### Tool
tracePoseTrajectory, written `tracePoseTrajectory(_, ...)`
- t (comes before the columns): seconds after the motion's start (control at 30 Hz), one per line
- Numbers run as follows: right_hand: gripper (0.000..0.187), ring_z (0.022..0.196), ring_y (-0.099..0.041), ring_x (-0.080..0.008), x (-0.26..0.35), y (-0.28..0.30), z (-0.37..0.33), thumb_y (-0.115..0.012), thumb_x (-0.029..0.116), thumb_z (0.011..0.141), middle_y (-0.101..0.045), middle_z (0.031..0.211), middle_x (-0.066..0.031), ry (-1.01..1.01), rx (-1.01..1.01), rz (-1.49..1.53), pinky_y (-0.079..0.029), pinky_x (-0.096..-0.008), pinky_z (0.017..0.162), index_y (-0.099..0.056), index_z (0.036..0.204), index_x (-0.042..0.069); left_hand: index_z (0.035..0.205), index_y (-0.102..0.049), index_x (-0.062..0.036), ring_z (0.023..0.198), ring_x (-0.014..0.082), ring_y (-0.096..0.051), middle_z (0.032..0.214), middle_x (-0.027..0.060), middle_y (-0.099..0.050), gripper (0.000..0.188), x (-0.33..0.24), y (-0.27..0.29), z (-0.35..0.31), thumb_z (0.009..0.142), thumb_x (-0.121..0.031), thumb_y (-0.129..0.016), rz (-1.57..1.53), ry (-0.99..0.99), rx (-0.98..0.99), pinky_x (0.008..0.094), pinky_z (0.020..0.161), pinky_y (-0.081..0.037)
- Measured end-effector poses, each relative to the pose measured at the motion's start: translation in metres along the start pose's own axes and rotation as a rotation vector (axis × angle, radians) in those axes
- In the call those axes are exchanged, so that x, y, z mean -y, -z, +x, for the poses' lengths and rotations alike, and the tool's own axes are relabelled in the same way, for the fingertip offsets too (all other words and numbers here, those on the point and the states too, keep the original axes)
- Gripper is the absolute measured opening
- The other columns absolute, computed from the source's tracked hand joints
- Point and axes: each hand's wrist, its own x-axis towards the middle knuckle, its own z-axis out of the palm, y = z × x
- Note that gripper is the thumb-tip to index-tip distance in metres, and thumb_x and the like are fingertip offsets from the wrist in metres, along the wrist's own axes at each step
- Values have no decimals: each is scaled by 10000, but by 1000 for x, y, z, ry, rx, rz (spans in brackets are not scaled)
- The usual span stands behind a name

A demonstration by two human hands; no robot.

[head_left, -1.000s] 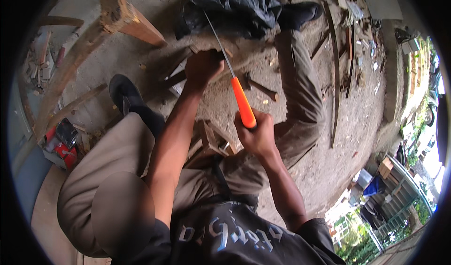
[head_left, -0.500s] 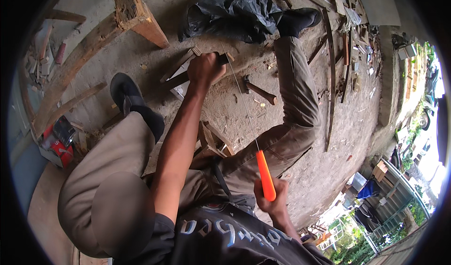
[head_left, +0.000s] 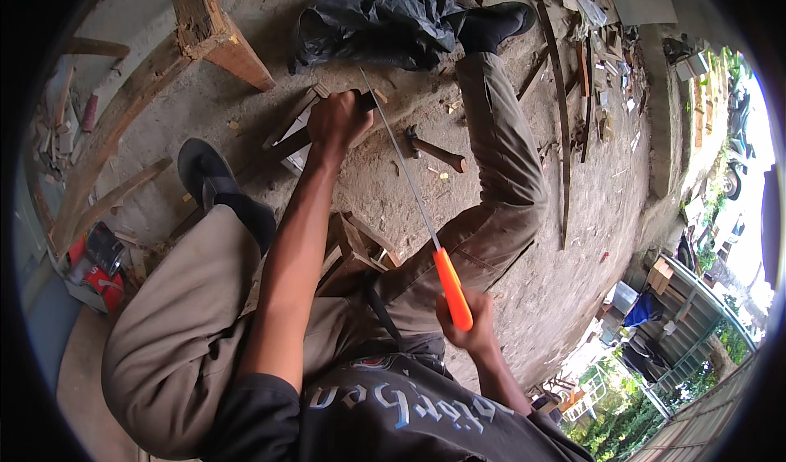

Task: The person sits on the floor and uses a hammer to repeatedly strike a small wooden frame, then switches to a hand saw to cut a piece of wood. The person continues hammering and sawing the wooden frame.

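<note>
My right hand (head_left: 475, 319) is closed round the orange handle (head_left: 453, 288) of a handsaw. Its thin blade (head_left: 407, 171) slants up and left, passing by the end of a dark wooden bar (head_left: 292, 144). Whether the teeth have cut into it I cannot tell. My left hand (head_left: 336, 124) grips that bar close to its end, with the blade just beyond the knuckles. Under the bar stands a small wooden frame (head_left: 301, 118), partly hidden by my hand and forearm. To the right of the blade a hammer (head_left: 438, 151) lies on the ground.
Beyond my left hand is a crumpled black plastic bag (head_left: 372, 24). A heavy timber frame (head_left: 196, 32) fills the upper left. Wooden pieces (head_left: 356, 245) sit between my legs. Long strips (head_left: 561, 126) and scattered offcuts lie at right. A red box (head_left: 102, 278) is at far left.
The saw has moved a little forward, away from my body, and its blade shows more of its flat side. The whole view has shifted slightly. My left hand keeps its hold on the bar.
</note>
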Motion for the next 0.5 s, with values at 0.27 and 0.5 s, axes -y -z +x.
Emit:
tracePoseTrajectory(0.27, 229, 571, -655, -325, 40, -38, 179, -668, 169, 771, -581, 615, -241, 18, -95, -26, -483, -406, 572, -619, 775, -55, 831, -725, -82, 779, 351, -711, 814, 187, -711, 291, 2, 11, 5, 841, -306, -538, 88, -78, 9, 462, 684, -567)
tracePoseTrajectory(0.5, 169, 511, -455, -103, -15, -32, 119, -650, 98, 813, -496, 544, -80, 100, -98, 37, -402, -316, 503, -574, 712, -14, 781, -720, -68, 688, 355, -705, 748, 187, -699, 275, 4, 9, 7, 839, -289, -567, 70, -163, -123, 456, 618, -568)
